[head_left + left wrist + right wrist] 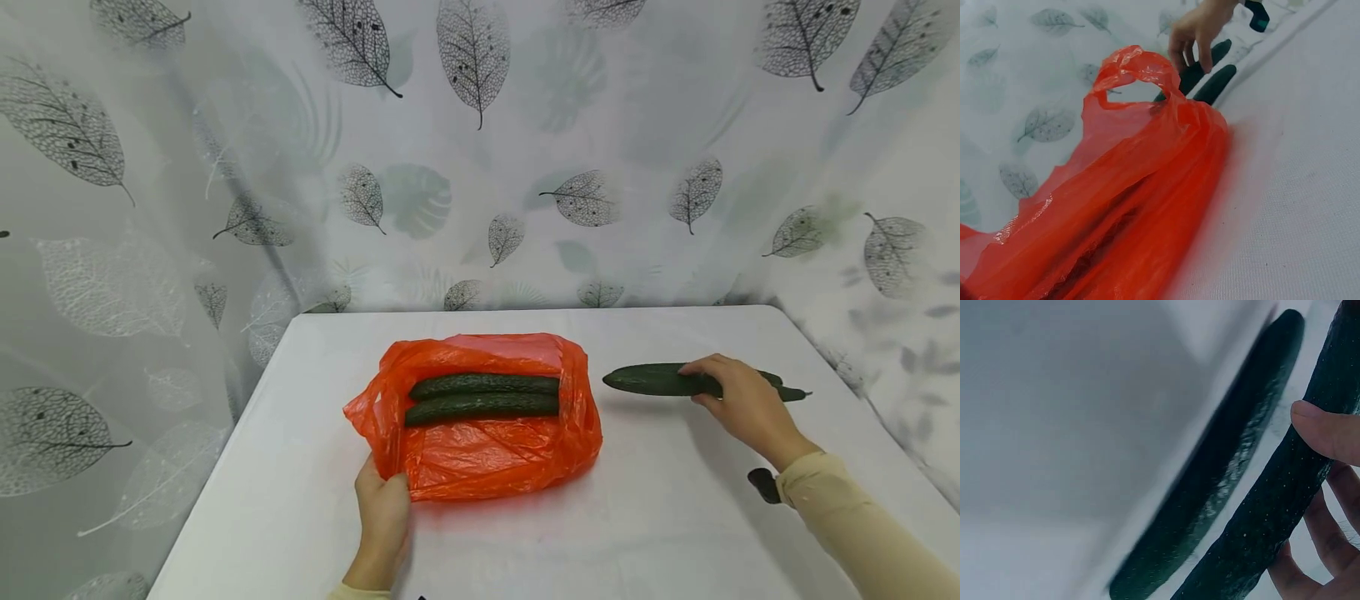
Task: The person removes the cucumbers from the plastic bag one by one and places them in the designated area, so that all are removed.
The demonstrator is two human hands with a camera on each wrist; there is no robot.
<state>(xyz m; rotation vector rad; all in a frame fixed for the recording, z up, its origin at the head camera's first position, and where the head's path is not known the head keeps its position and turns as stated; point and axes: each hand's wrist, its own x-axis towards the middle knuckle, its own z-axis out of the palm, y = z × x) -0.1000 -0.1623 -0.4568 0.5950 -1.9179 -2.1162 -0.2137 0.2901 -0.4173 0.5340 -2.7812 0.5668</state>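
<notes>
An orange-red plastic bag lies with its mouth spread open, and two dark green cucumbers show side by side inside it. My left hand grips the bag's near left edge. To the right of the bag, my right hand holds a cucumber around its middle, thumb on one side and fingers on the other. Beside it, another cucumber lies on the table, roughly parallel to the held one. From the left wrist, a bag handle loop stands up before the right hand.
The white table carries the bag at its middle and the loose cucumbers at the right. A leaf-patterned curtain hangs behind the table's far edge and along both sides. A dark object sits at the right wrist.
</notes>
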